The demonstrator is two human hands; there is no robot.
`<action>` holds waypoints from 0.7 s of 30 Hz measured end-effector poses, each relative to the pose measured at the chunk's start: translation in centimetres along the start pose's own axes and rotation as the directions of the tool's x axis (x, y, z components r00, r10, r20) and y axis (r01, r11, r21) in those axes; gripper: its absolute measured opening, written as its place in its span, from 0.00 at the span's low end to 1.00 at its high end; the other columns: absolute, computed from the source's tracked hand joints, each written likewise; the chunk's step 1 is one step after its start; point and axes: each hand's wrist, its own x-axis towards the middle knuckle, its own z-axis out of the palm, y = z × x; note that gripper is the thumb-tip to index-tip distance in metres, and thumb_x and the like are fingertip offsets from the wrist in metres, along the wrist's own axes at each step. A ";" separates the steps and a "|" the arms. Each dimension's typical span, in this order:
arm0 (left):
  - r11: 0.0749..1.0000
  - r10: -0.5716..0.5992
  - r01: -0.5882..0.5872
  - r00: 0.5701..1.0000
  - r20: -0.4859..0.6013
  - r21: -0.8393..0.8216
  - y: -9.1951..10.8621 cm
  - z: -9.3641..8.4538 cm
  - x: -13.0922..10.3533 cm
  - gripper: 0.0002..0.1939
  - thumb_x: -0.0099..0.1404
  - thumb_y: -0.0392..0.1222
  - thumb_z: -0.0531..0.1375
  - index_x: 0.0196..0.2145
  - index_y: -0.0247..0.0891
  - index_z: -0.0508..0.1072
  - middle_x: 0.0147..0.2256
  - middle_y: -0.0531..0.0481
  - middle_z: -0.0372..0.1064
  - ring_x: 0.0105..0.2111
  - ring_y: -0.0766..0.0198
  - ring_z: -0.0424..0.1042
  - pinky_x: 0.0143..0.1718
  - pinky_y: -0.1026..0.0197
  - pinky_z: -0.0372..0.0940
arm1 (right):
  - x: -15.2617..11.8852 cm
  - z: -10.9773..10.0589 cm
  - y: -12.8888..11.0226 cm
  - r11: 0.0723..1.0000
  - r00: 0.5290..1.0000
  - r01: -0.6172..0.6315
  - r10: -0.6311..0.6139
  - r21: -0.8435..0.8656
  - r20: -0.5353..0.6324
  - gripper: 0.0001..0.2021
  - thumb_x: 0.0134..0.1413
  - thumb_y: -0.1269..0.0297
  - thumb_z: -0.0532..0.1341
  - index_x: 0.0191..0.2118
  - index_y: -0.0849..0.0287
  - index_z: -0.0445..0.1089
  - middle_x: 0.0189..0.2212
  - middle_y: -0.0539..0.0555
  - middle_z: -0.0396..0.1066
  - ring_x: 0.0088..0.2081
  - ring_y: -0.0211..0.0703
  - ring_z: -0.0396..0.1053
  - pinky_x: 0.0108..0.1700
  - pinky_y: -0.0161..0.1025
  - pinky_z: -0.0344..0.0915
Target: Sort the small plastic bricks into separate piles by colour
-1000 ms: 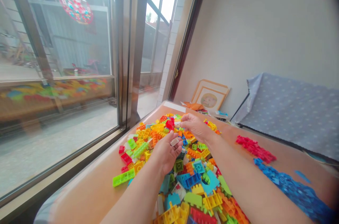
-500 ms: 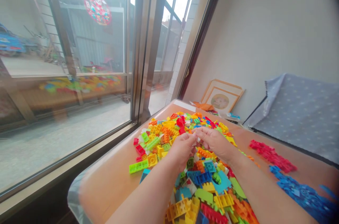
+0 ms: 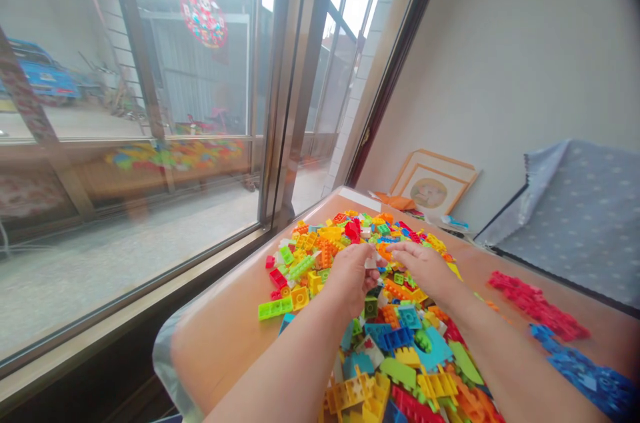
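Note:
My left hand (image 3: 350,279) is closed around a small white toy brick (image 3: 371,263), partly hidden by the fingers, above the middle of a heap of colourful building bricks (image 3: 407,357). Just to its right, my right hand (image 3: 425,268) reaches over the heap with its fingers stretched out and apart from the white brick. An orange brick (image 3: 384,251) shows by the right fingertips; it seems to lie in the heap. A red brick (image 3: 353,230) stands out behind the left hand.
The heap covers much of a brown table (image 3: 220,323). On the right lie a row of red bricks (image 3: 537,306) and a pile of blue bricks (image 3: 590,369). A grey patterned cloth (image 3: 585,223) and a framed picture (image 3: 435,183) stand behind. A window (image 3: 200,76) runs along the left.
My hands were together at the fingertips and have come apart, the right one drawing away to the right. The white brick now shows in my left hand. The view has swung slightly left.

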 end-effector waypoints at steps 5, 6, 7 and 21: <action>0.994 -0.028 0.022 0.998 -0.052 -0.107 0.8 -0.2 0.1 0.09 0.58 0.39 0.63 0.36 0.35 0.71 0.27 0.47 0.71 0.18 0.73 0.61 0.18 0.71 0.54 | 0.6 -0.1 2.4 0.990 0.998 0.061 -0.061 -0.130 0.001 0.18 0.54 0.57 0.60 0.47 0.54 0.79 0.45 0.55 0.79 0.48 0.53 0.75 0.52 0.47 0.68; 0.993 -0.024 0.018 0.998 -0.051 -0.118 1.0 -0.4 0.1 0.09 0.58 0.38 0.63 0.37 0.34 0.71 0.26 0.47 0.71 0.18 0.73 0.60 0.18 0.71 0.54 | 0.7 -0.2 2.8 0.983 0.998 0.054 -0.057 -0.177 -0.011 0.18 0.54 0.58 0.60 0.48 0.54 0.79 0.45 0.56 0.80 0.47 0.53 0.75 0.50 0.46 0.68; 0.992 -0.019 0.013 0.999 -0.049 -0.129 1.3 -0.5 0.1 0.09 0.59 0.38 0.62 0.39 0.34 0.71 0.26 0.48 0.70 0.18 0.74 0.60 0.18 0.72 0.53 | 0.7 -0.3 3.2 0.972 0.998 0.046 -0.054 -0.229 -0.025 0.19 0.53 0.58 0.60 0.50 0.54 0.79 0.45 0.56 0.80 0.46 0.53 0.75 0.49 0.46 0.69; 0.955 -0.100 0.073 0.992 -0.081 -0.288 2.1 -1.0 0.8 0.06 0.65 0.32 0.58 0.41 0.33 0.69 0.33 0.44 0.72 0.26 0.68 0.73 0.24 0.69 0.68 | -0.5 -1.5 2.0 0.997 0.998 0.027 -0.031 -0.078 -0.056 0.13 0.55 0.61 0.60 0.44 0.56 0.77 0.37 0.52 0.79 0.38 0.45 0.74 0.40 0.40 0.67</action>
